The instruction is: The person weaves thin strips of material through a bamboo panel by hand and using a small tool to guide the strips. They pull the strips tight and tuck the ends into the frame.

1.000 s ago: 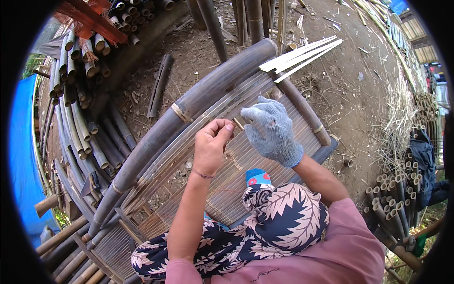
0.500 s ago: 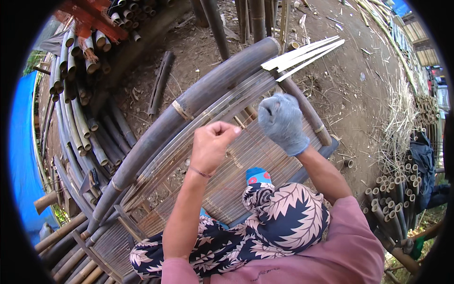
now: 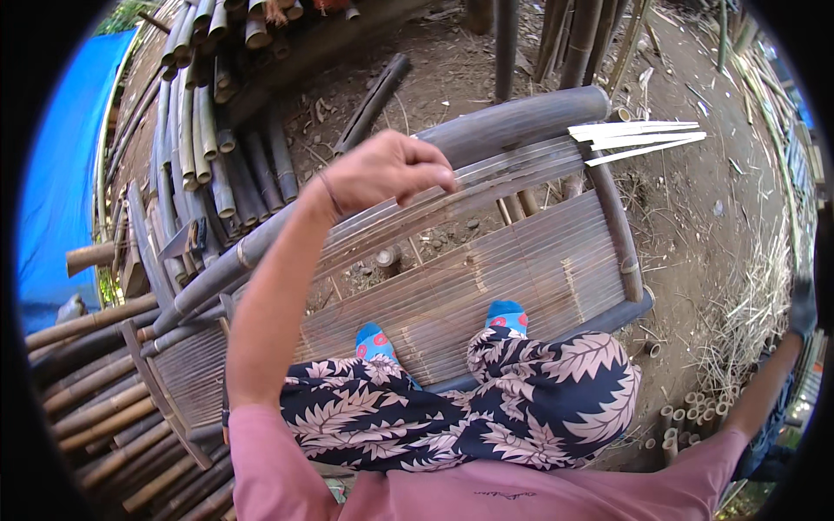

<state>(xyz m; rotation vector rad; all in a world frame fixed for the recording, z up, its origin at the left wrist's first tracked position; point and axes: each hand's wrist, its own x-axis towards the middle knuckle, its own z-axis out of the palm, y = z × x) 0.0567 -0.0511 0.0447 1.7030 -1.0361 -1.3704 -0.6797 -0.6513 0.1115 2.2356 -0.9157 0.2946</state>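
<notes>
My bare left hand [image 3: 389,172] is raised in front of the thick dark bamboo pole [image 3: 530,126] along the far side of a slatted bamboo bench [image 3: 539,269]. Its fingers are curled and pressed together; what lies in them, if anything, does not show. Stretched out to the far right, my right hand [image 3: 803,306] wears a grey glove and sits by the picture's rim, its fingers too dark and small to read. Several pale split bamboo strips [image 3: 638,137] jut out past the pole's right end. My feet in blue socks [image 3: 506,314] are on the slats.
Cut bamboo poles [image 3: 195,113] are stacked at the upper left beside a blue tarp [image 3: 65,174]. More poles [image 3: 104,408] lie at the lower left. Pale shavings [image 3: 738,330] heap up on the right, near upright bamboo tubes [image 3: 695,412]. Dark posts [image 3: 506,52] stand behind the bench.
My hands have parted: the gloved right one has swung from above the bench to the far right, while the left appears higher and farther left. The whole view has shifted and turned.
</notes>
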